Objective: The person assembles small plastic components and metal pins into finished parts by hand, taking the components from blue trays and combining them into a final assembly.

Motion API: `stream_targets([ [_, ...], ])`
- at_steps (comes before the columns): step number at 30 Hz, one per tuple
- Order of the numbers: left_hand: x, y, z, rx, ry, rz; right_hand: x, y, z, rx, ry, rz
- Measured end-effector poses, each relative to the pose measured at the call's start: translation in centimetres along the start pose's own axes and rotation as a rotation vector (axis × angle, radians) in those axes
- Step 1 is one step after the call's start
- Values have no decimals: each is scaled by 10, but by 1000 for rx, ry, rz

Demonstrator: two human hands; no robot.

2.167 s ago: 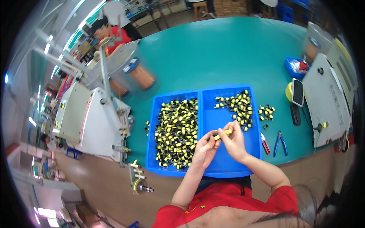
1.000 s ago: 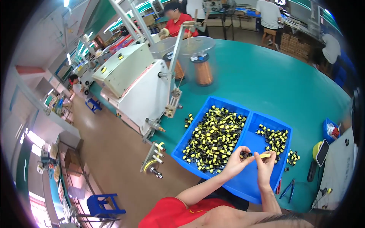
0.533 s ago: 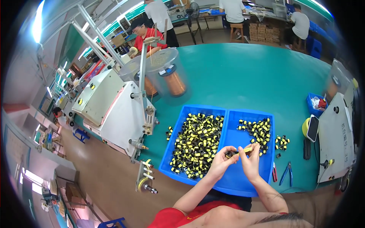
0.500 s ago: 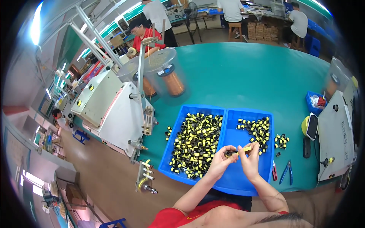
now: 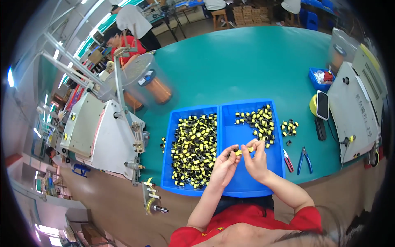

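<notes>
In front of me, over the right compartment of the blue tray [image 5: 242, 175], my two hands meet. My left hand [image 5: 224, 168] is closed around a small black coil bobbin [image 5: 231, 154], mostly covered by the fingers. Something yellow, apparently tape [image 5: 249, 150], shows between the hands, and the fingers of my right hand [image 5: 256, 161] pinch it. Many yellow-and-black wound coils [image 5: 194, 150] heap up in the left compartment. A smaller pile of such coils [image 5: 263, 123] lies at the far right of the right compartment.
Right of the tray lie loose coils [image 5: 289, 127], red-handled pliers [image 5: 288, 161] and blue cutters [image 5: 304, 159]. A phone [image 5: 322, 105] leans on a yellow roll. Winding machines stand left [image 5: 109, 136] and right [image 5: 354, 111]. Copper wire spools [image 5: 158, 89] sit back left. A co-worker in red [image 5: 131, 45] works beyond.
My view has swung, so the tray and table sit further left and higher. Both hands stay together over the right compartment, with the yellow piece still between them.
</notes>
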State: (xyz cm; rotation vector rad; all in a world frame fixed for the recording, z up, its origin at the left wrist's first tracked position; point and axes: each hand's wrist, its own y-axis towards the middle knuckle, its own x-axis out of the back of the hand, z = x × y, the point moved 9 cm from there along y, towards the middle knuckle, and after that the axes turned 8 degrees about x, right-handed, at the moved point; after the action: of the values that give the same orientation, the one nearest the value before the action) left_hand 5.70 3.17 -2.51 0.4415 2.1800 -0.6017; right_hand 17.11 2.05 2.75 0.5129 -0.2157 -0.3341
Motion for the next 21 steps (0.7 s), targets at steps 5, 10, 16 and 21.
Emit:
stream_targets([
  [5, -5, 0, -2, -13, 87, -14, 4, -3, 19, 320, -105, -17],
  [10, -8, -2, -4, -32, 134, 25, 2, 1, 9, 90, 31, 8],
  [16, -9, -4, -4, -44, 113, 70, -2, 1, 3, -4, 135, 29],
  [21, 0, -5, -5, -68, 250, -39, -1, -5, 8, 166, 85, 39],
])
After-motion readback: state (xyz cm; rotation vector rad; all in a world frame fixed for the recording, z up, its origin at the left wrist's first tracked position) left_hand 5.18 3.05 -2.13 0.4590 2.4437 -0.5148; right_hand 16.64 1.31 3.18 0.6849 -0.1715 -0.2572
